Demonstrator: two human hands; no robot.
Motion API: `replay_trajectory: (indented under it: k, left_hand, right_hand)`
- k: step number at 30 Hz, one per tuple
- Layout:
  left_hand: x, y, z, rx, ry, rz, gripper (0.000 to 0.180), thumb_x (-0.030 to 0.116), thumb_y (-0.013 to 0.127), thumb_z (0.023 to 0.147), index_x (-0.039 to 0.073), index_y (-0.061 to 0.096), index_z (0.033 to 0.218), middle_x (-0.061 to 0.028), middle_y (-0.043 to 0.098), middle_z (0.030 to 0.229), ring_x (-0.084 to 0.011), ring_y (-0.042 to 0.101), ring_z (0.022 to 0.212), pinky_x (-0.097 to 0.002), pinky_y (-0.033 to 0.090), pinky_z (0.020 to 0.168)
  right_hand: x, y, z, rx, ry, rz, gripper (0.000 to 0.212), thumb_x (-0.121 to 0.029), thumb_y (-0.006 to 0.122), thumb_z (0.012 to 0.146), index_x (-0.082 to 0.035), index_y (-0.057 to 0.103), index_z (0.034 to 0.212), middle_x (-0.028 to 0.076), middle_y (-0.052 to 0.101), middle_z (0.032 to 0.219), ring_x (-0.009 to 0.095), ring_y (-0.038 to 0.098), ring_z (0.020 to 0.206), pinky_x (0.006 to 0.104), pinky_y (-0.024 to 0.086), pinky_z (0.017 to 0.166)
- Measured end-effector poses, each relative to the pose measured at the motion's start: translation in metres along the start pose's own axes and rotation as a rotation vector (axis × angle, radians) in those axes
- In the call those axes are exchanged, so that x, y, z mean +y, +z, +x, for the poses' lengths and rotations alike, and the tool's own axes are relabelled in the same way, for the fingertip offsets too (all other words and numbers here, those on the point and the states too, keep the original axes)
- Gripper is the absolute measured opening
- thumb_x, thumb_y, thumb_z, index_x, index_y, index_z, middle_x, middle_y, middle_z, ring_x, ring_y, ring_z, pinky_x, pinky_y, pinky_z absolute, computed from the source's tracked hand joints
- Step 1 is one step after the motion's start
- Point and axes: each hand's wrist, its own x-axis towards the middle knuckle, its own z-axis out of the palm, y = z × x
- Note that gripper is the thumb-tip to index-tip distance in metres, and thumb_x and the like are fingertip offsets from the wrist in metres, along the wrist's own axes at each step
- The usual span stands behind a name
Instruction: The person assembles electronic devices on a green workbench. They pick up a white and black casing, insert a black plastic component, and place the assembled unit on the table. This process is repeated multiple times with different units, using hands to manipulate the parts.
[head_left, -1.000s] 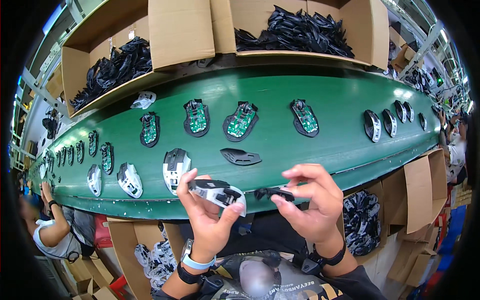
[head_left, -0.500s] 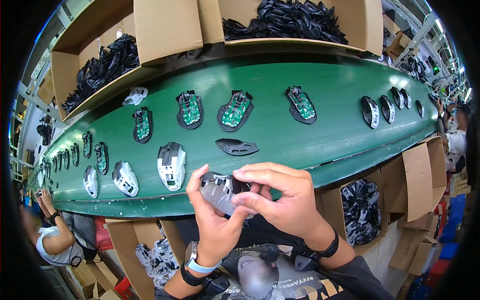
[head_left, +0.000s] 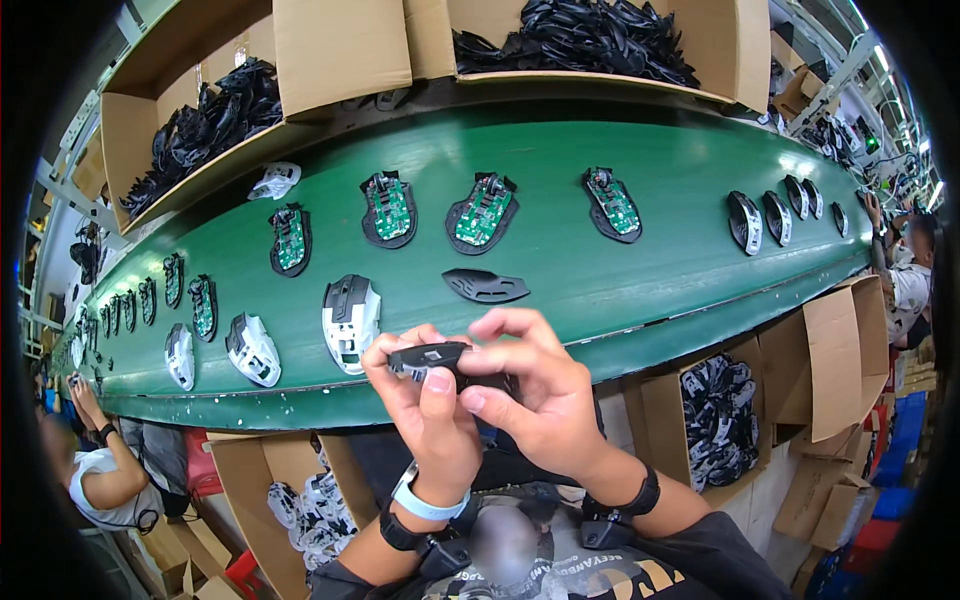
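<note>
In front of me, both hands grip a mouse shell (head_left: 428, 357), turned so that a black side with a small light opening faces up. My left hand (head_left: 432, 435) clasps it from the left, its thumb pressed on the near side. The fingers of my right hand (head_left: 545, 405) are bent against its right end, where a dark part shows between thumb and fingers. Just beyond them a black curved side panel (head_left: 486, 286) lies on the green conveyor belt (head_left: 560, 275). A white and black mouse shell (head_left: 350, 325) lies to the left of it.
Several mouse bases with green circuit boards (head_left: 482, 218) lie along the belt. More shells (head_left: 252, 350) lie left, others (head_left: 745, 222) far right. Cartons of black parts (head_left: 580, 40) stand behind the belt; cartons of shells (head_left: 720, 420) stand on my side. Another person's arm (head_left: 110, 455) is at left.
The held shell has been tipped, so its black side shows instead of the pale hollow inside. Both hands have shifted with it. The parts on the belt appear slightly displaced in view.
</note>
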Motion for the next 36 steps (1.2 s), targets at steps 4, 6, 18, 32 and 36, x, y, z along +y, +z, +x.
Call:
replay_trajectory:
  k: [4, 6, 18, 32, 36]
  left_hand:
    - [-0.003, 0.001, 0.016, -0.148, 0.081, -0.058, 0.056, 0.043, 0.07, 0.095, 0.014, 0.037, 0.129, -0.012, 0.05, 0.116, -0.0267, 0.055, 0.107, -0.045, 0.046, 0.101]
    - [-0.007, 0.001, 0.019, -0.161, 0.101, -0.059, 0.061, 0.045, 0.074, 0.091, 0.015, 0.036, 0.127, -0.0122, 0.049, 0.118, -0.0257, 0.053, 0.111, -0.0428, 0.046, 0.101]
    - [-0.005, 0.005, 0.051, -0.158, -0.07, -0.014, 0.044, 0.023, 0.079, 0.091, 0.005, 0.058, 0.125, -0.0179, 0.068, 0.119, -0.0278, 0.067, 0.115, -0.0405, 0.053, 0.101]
    - [-0.03, 0.024, 0.165, -0.353, -0.252, -0.278, 0.054, 0.047, 0.059, 0.104, 0.014, 0.039, 0.141, -0.0158, 0.057, 0.143, -0.0354, 0.062, 0.127, -0.0508, 0.054, 0.106]
    - [-0.022, 0.028, 0.164, -0.279, -0.468, -0.377, 0.053, 0.054, 0.036, 0.11, 0.019, 0.039, 0.149, -0.0158, 0.055, 0.142, -0.0404, 0.06, 0.128, -0.0596, 0.053, 0.105]
  right_hand:
    - [-0.006, -0.002, 0.011, -0.036, 0.318, 0.312, 0.069, -0.017, 0.084, 0.089, -0.004, 0.047, 0.146, 0.012, 0.051, 0.136, 0.025, 0.052, 0.13, 0.0401, 0.051, 0.104]
    - [-0.007, -0.008, 0.014, -0.095, 0.369, 0.287, 0.078, -0.018, 0.085, 0.09, -0.002, 0.037, 0.149, 0.011, 0.05, 0.137, 0.025, 0.049, 0.133, 0.0409, 0.05, 0.105]
    - [0.002, -0.032, 0.028, 0.029, 0.228, 0.039, 0.059, -0.027, 0.09, 0.082, 0.0, 0.067, 0.129, 0.01, 0.067, 0.115, 0.016, 0.065, 0.105, 0.0325, 0.053, 0.094]
    - [0.021, -0.12, 0.302, 0.1, -0.202, -0.605, 0.021, -0.02, 0.081, 0.089, -0.001, 0.075, 0.096, 0.009, 0.074, 0.085, 0.019, 0.069, 0.073, 0.0341, 0.056, 0.072]
    - [0.081, -0.13, 0.416, -0.145, -0.075, -1.169, 0.026, -0.017, 0.08, 0.082, 0.0, 0.077, 0.102, 0.018, 0.076, 0.098, 0.035, 0.074, 0.093, 0.0407, 0.059, 0.086]
